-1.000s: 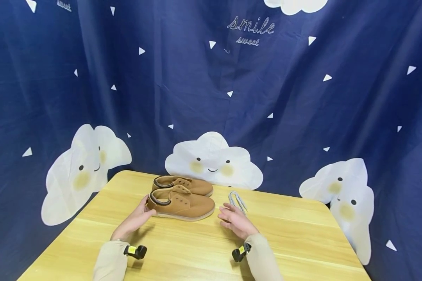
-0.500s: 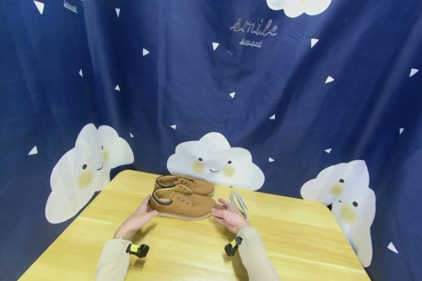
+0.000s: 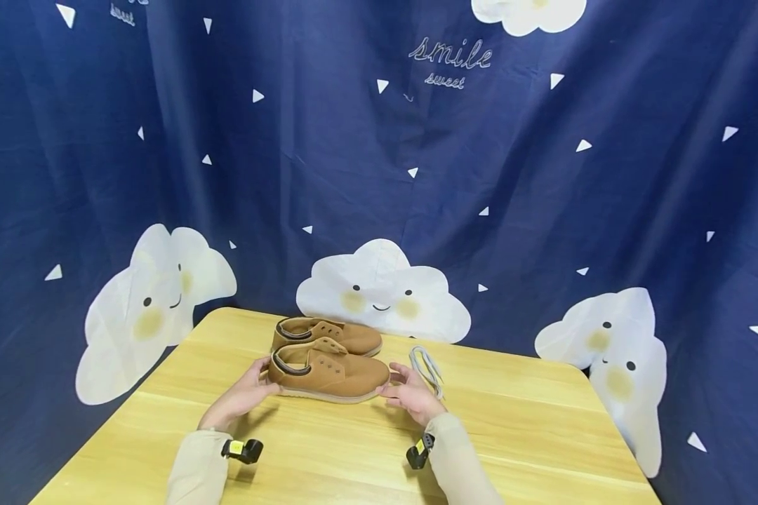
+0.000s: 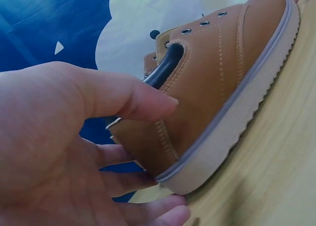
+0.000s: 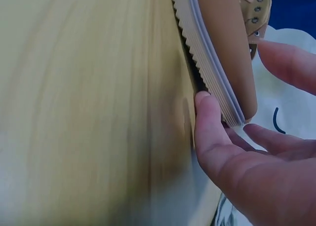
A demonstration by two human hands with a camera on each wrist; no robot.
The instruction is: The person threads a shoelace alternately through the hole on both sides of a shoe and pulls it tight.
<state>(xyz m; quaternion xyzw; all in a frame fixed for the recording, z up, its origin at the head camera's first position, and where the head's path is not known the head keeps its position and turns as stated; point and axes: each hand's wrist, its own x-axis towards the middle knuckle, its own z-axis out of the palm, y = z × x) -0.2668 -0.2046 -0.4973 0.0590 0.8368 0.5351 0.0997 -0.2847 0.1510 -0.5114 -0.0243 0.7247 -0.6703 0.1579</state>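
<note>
Across the back of the table (image 3: pixel 530 449), a dark blue curtain (image 3: pixel 347 140) printed with smiling clouds hangs close to the far edge. Just in front of it sits a brown far shoe (image 3: pixel 361 338), partly hidden behind the near shoe (image 3: pixel 356 379) and pointing the same way. Pale laces (image 3: pixel 424 366) lie looped on the wood to the right of the shoes, their near end right beside the right hand (image 3: pixel 415 394). Beige sleeves (image 3: pixel 198 466) and small black cameras cover the wrists.

Between the two hands, the near shoe is upright, heel left, toe right. The left hand (image 3: pixel 246 394) grasps its heel, thumb along the near side and fingers behind. The right hand grips the toe, thumb against the sole. Whether the sole touches the table is hard to tell.
</note>
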